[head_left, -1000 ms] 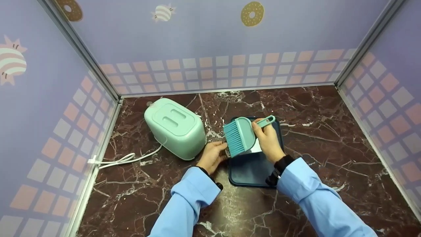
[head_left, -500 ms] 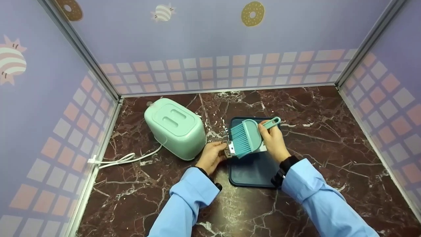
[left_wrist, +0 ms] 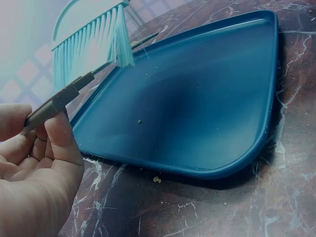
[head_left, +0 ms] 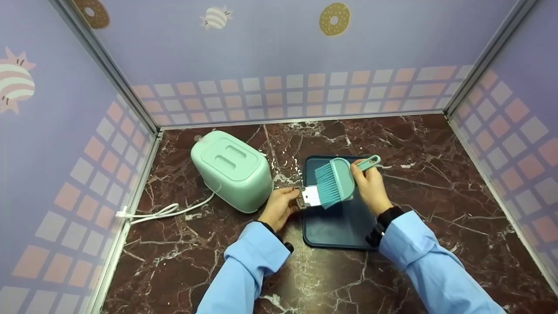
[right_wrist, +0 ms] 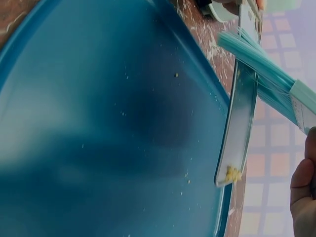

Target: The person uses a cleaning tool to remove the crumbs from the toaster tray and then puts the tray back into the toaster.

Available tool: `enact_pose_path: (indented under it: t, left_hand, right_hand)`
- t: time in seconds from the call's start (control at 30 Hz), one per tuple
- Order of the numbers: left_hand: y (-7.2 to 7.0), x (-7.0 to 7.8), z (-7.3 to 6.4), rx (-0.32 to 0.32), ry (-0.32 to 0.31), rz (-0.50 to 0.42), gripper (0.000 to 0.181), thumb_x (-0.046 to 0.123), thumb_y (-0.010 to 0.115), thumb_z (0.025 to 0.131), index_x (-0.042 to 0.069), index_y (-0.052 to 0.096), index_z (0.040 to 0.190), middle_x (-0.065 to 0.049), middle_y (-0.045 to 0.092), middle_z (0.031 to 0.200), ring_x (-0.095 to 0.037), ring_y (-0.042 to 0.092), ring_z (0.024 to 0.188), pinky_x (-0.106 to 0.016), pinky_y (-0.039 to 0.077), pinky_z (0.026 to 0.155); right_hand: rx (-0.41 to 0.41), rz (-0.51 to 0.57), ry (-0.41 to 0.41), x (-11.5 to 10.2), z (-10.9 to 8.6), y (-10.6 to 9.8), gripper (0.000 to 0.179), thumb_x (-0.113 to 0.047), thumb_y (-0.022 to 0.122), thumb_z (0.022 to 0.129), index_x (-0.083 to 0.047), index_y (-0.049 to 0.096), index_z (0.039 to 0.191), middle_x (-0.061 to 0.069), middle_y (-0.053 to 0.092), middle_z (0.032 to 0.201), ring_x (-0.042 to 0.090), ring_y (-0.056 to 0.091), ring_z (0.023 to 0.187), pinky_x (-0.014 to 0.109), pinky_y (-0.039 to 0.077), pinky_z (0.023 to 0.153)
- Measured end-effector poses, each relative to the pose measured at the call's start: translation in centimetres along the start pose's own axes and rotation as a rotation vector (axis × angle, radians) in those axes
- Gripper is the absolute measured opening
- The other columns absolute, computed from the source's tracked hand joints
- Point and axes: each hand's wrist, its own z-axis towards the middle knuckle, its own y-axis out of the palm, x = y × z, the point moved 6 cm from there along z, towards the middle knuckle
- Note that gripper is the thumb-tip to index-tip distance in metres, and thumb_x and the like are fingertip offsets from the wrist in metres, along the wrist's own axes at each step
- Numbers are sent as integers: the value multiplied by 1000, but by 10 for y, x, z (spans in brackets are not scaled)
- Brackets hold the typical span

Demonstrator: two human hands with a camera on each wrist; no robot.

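Observation:
Between thumb and fingers, my left hand [head_left: 278, 208] pinches the brown end of a narrow metal crumb tray [head_left: 311, 195]. This slim tray is held over a dark blue tray [head_left: 335, 231]. My right hand [head_left: 370, 187] grips the handle of a teal hand brush [head_left: 343, 179], whose bristles [right_wrist: 261, 64] lie across the crumb tray. A small clump of yellow crumbs [right_wrist: 233, 173] sits at the crumb tray's far end in the right wrist view. Fine specks and a small dark crumb [left_wrist: 139, 121] dot the blue tray.
A mint-green toaster [head_left: 233, 170] with its lid on stands left of the hands. Its white cord [head_left: 174, 211] runs left toward the wall. Crumbs are scattered on the dark marbled tabletop [head_left: 436, 183] near the toaster. Patterned walls close in the back and both sides.
The brush has moved right along the crumb tray with my right hand, uncovering more of the tray's pale surface near my left hand. My left hand has hardly moved.

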Motion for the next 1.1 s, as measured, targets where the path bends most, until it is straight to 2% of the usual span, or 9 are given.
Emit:
enact_pose_path:
  t: [0.2, 0.3, 0.53, 0.8, 0.93, 1.1]
  left_hand:
    - [-1, 1, -1, -3, 2, 14, 33, 7, 52, 106, -16, 55, 130, -8, 66, 96, -15, 64, 81, -28, 53, 70]
    - [-1, 2, -1, -1, 5, 17, 33, 6, 51, 106, -16, 55, 130, -8, 66, 97, -15, 64, 81, -27, 53, 70]
    - [-2, 2, -1, 3, 7, 12, 33, 4, 50, 106, -18, 54, 129, -9, 66, 97, -15, 64, 80, -27, 54, 69]
    - [-4, 2, 0, 5, 7, 6, 35, 3, 50, 105, -20, 52, 131, -9, 65, 97, -15, 64, 81, -27, 54, 70]
    - [-5, 2, 0, 2, 13, 7, 34, 3, 50, 105, -20, 52, 130, -9, 66, 96, -15, 64, 81, -27, 54, 70]
    - [-7, 3, -1, 0, 11, 30, 31, 5, 50, 106, -17, 55, 128, -7, 66, 94, -14, 63, 79, -27, 53, 70]
  right_hand:
    - [24, 2, -21, 10, 3, -11, 30, -20, 52, 109, 7, 57, 121, 9, 58, 103, 10, 53, 89, 19, 45, 75]
    - [40, -8, -38, 10, 3, -17, 29, -20, 52, 108, 6, 57, 120, 9, 58, 100, 8, 53, 85, 19, 44, 74]
    - [21, -102, -50, -16, -8, -28, 25, -12, 49, 109, 10, 55, 120, 17, 58, 101, 8, 52, 85, 18, 42, 73]
    - [73, -138, -40, 23, 9, -42, 32, -23, 50, 109, 5, 56, 122, 14, 58, 105, 10, 51, 88, 19, 42, 77]
    - [85, -159, -63, 26, 12, -46, 31, -22, 51, 109, 6, 57, 121, 19, 61, 108, 9, 52, 89, 19, 42, 78]
    - [98, -206, -52, 26, 13, -51, 31, -23, 51, 109, 4, 58, 121, 18, 62, 107, 10, 54, 89, 20, 42, 78]
